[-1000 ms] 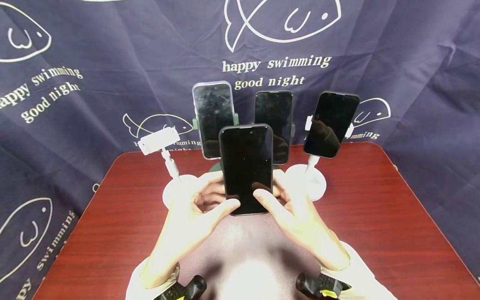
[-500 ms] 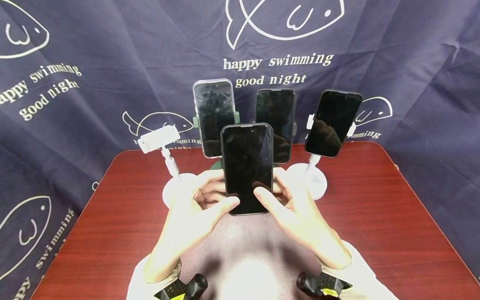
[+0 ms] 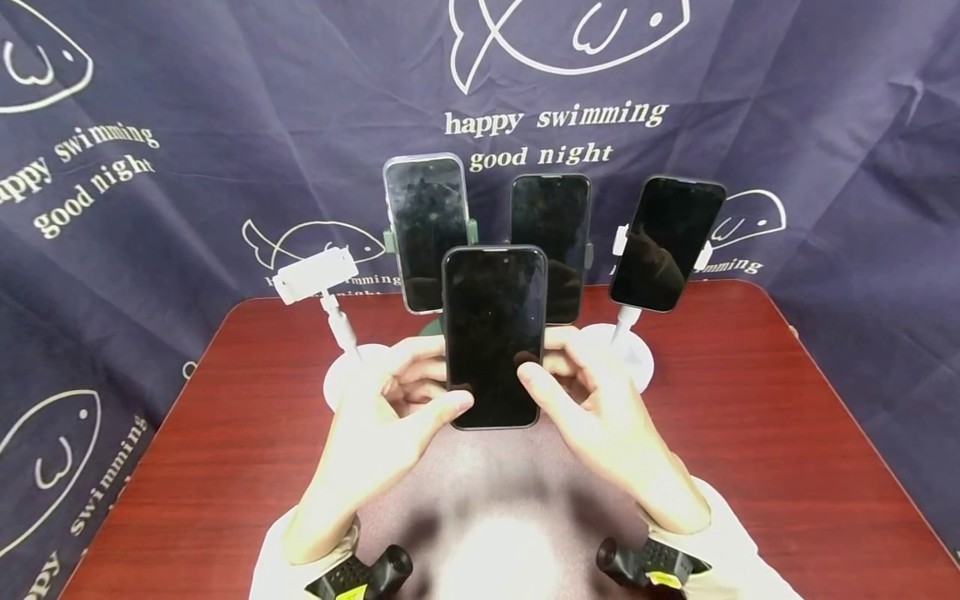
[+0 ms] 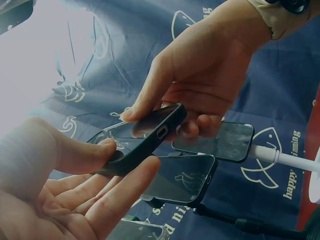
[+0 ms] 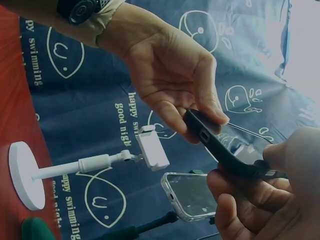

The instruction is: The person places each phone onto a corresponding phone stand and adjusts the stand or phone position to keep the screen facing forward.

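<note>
A black smartphone (image 3: 495,333) in a dark case is held upright above the table, its blank screen toward the head camera. My left hand (image 3: 390,425) grips its left edge, thumb on the lower front and fingers behind. At the opposite edge, my right hand (image 3: 600,417) pinches it the same way, its thumb a little higher on the glass. Both wrist views show the end of the phone (image 5: 212,142) with its charging port, between the two hands. Part of the phone's back is covered by fingers.
Behind it stand a clear-cased phone (image 3: 427,225) in a green holder, a dark phone (image 3: 551,217), and a tilted phone (image 3: 667,246) on a white stand. A white phone stand (image 3: 318,279) without a phone is at left. The red table (image 3: 757,433) meets a printed curtain (image 3: 337,108).
My right thumb has slid slightly right and up toward the phone's edge, and my left thumb slightly left. The phone stays nearly in place, while the background shifts up a little in the head view.
</note>
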A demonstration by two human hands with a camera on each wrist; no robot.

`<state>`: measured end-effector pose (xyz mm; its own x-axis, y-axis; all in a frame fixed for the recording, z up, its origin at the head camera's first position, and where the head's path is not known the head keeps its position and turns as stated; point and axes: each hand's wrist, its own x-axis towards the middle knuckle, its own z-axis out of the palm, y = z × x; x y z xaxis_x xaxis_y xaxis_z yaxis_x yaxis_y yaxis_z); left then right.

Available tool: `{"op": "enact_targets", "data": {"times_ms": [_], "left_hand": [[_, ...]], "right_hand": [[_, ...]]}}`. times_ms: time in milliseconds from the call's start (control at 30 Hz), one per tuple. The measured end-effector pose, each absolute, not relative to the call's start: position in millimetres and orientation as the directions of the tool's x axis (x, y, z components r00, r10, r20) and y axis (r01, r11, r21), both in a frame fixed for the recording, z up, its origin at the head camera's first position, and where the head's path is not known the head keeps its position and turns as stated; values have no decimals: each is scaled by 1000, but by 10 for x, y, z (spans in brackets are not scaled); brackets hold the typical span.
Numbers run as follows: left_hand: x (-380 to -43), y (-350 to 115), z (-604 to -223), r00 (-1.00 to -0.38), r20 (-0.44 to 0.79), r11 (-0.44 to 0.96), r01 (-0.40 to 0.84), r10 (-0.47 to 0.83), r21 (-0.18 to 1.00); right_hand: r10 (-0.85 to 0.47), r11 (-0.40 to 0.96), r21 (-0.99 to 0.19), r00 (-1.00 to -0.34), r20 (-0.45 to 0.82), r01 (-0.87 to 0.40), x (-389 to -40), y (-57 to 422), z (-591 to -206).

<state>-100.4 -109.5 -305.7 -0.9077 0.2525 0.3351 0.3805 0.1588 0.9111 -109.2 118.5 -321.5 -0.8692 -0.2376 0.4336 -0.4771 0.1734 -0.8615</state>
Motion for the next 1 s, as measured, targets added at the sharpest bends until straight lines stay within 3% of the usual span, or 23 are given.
{"op": "enact_targets", "data": {"times_ms": [500, 800, 1000], "left_hand": [[-1036, -1076, -3096, -918, 290, 126, 332, 270, 935], [-1066, -1096, -3098, -913, 284, 32, 306, 294, 951], [-1075, -1099, -3099, -918, 273, -17, 280, 288, 960]], "right_hand": [[-239, 187, -836, -849, 470, -516, -1072, 1203, -3223], [-343, 229, -739, -763, 548, -634, -1076, 1192, -3214], [-379, 261, -709, -745, 549, -655, -1088, 1187, -3234]]}}
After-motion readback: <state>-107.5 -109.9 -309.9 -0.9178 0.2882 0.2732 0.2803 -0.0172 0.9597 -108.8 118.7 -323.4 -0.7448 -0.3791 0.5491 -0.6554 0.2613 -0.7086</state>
